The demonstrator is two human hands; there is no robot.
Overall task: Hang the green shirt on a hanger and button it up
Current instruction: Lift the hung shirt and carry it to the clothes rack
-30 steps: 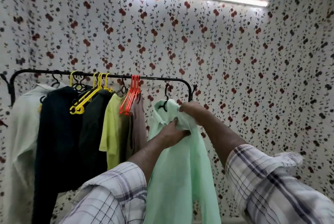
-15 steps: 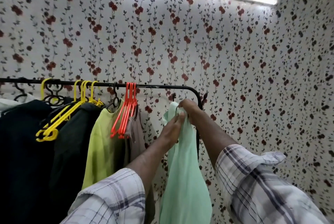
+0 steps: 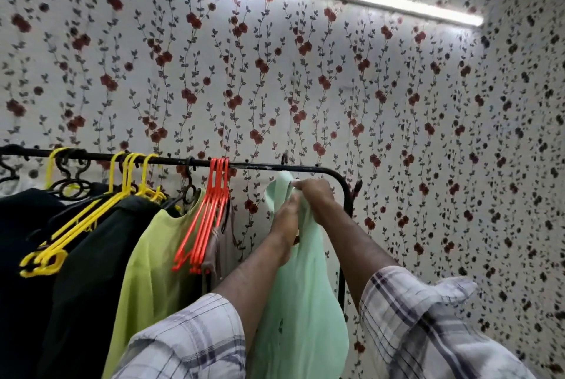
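A pale mint-green shirt (image 3: 305, 293) hangs near the right end of the black clothes rail (image 3: 266, 167). The dark hook of its hanger (image 3: 284, 158) shows just above the rail; the rest of the hanger is hidden in the cloth. My right hand (image 3: 315, 195) grips the shirt's collar edge right under the rail. My left hand (image 3: 287, 219) lies against the front of the shirt just below, fingers pointing up at the collar. Whether any button is closed is hidden by my hands.
Left of the shirt on the rail hang a bunch of orange hangers (image 3: 208, 219), a brown garment (image 3: 223, 244), a lime-green top (image 3: 156, 262), yellow hangers (image 3: 91, 219) and dark clothes (image 3: 39, 271). The rail bends down at its right end (image 3: 347, 195). Flowered wallpaper lies behind.
My view has swung closer and to the right. Both hands rose with the shirt's collar toward the rail, and the shirt now hangs narrower, edge-on.
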